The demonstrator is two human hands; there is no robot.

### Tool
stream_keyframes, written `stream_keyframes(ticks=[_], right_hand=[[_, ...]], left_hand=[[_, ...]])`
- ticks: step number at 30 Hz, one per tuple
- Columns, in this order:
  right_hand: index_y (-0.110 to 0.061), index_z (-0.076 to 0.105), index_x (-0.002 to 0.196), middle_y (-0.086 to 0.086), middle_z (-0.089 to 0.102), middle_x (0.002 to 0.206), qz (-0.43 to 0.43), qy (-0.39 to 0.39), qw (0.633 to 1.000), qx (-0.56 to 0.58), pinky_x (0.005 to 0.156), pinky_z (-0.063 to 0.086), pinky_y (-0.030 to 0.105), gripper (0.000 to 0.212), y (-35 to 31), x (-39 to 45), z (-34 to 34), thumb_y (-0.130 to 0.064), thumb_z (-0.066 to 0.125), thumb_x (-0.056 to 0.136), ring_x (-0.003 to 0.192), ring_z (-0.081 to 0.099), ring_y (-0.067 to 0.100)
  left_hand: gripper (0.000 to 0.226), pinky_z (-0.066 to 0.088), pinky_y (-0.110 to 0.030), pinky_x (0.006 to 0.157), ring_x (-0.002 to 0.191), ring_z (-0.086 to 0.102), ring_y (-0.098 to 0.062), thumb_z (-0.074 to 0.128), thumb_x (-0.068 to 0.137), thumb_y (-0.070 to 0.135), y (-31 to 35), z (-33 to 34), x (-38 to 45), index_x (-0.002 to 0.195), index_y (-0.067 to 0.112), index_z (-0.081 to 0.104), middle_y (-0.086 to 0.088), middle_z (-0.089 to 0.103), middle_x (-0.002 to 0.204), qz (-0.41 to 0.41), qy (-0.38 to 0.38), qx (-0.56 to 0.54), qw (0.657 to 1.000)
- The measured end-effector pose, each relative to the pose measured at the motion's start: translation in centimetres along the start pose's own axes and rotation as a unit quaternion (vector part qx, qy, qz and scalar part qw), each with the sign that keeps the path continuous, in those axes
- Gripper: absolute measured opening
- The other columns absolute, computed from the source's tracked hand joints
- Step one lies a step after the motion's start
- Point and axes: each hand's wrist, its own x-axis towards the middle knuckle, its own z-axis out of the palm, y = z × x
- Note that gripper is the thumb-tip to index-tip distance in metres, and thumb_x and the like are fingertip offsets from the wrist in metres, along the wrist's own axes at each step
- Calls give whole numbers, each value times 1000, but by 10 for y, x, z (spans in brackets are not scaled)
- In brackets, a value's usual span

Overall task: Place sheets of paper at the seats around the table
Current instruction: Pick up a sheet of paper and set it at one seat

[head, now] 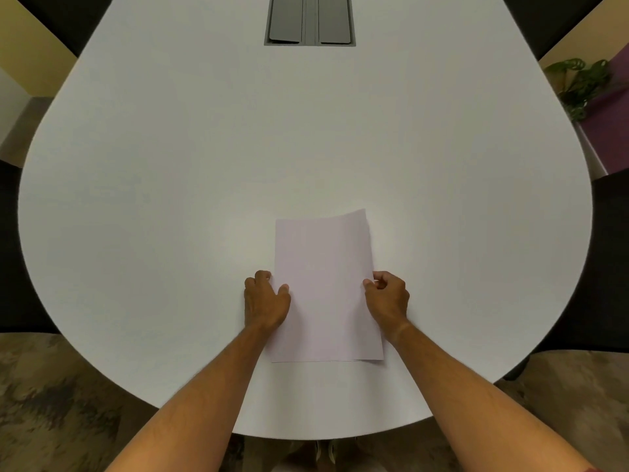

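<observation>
A thin stack of white paper sheets (325, 287) lies on the white table (170, 199) near its front edge, in front of me. Its far right corner is lifted slightly. My left hand (265, 301) grips the stack's left edge, thumb on top and fingers curled at the side. My right hand (388, 298) pinches the right edge between thumb and fingers. Both hands hold the paper at about mid-height.
A grey cable hatch (309, 20) is set into the table's middle at the far side. Dark chairs stand at the left (20, 253) and right (609, 260) of the table. A potted plant (578, 83) stands at the far right.
</observation>
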Motion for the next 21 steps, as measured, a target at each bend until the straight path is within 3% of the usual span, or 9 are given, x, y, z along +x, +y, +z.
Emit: stream_keyframes(ticks=[2, 6, 10, 16, 21], right_hand=[[-8, 69, 100, 7, 69, 94, 0, -10, 999, 35, 72, 47, 14, 10, 3, 3, -2, -11, 62, 93, 87, 64, 21], [-5, 70, 104, 10, 72, 99, 3, -49, 992, 114, 90, 55, 31, 14, 4, 6, -8, -9, 59, 95, 94, 66, 23], [-9, 69, 103, 3, 71, 97, -10, -74, 987, 142, 88, 55, 31, 12, 2, 7, -13, -11, 59, 96, 94, 67, 22], [-5, 69, 110, 9, 72, 104, -18, -65, 988, 138, 94, 55, 38, 18, -1, 5, -18, -11, 61, 95, 99, 68, 27], [-2, 69, 108, 11, 72, 99, -28, -25, 994, 101, 92, 55, 34, 21, -3, 1, -24, -13, 69, 90, 96, 68, 26]], left_hand=[[48, 43, -43, 106, 124, 50, -35, 60, 95, 24, 1, -2, 2, 137, 5, 46, -18, 45, 137, 6, 6, 1, 1000], [43, 39, -41, 107, 125, 50, -35, 53, 99, 19, 5, -7, 7, 137, 2, 47, -20, 50, 137, 15, 14, -14, 1000], [37, 41, -39, 105, 123, 53, -33, 48, 101, 16, 11, -11, 9, 135, 1, 50, -20, 57, 133, 20, 22, -42, 999], [22, 46, -30, 84, 94, 57, -23, 50, 100, 14, 18, -16, 9, 117, 2, 59, -14, 64, 110, 11, 40, -98, 994], [6, 43, -26, 75, 85, 57, -19, 55, 99, 13, 21, -22, 5, 100, 9, 59, -6, 61, 95, 31, 49, -118, 991]])
